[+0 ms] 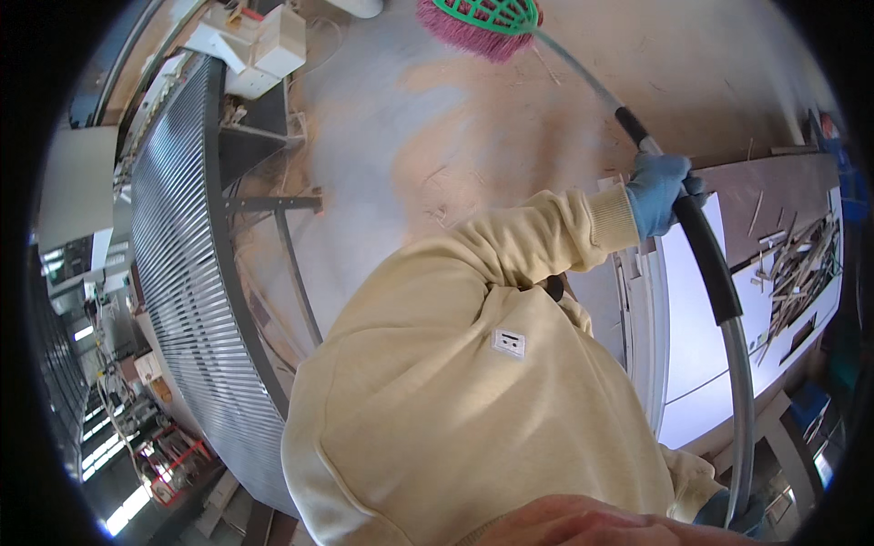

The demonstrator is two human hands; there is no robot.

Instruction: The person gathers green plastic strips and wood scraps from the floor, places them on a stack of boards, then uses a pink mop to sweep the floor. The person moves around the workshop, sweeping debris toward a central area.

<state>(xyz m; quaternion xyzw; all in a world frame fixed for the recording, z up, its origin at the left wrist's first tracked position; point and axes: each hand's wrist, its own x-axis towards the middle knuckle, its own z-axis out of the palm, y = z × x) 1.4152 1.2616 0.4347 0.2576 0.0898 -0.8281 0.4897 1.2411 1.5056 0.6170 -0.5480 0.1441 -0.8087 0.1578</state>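
A broom with a green slotted head (489, 13) and dark pink bristles (473, 38) reaches down to the dusty floor at the far middle. Its grey metal handle (739, 382) carries black sleeves and runs back along my right side. My left hand (660, 193), in a blue glove, is wrapped around the handle at a black sleeve, with my left arm stretched across my front. Closer to me, at the lower right edge, my right hand (731, 511) is closed around the upper handle, also gloved and partly in shadow.
Sawdust and thin shavings (442, 196) lie on the floor. A long ribbed grey metal table (196, 282) on legs stands to the left, with white boxes (278, 41) beyond its far end. White panels (696, 364) and a heap of wood strips (801, 273) lie at the right.
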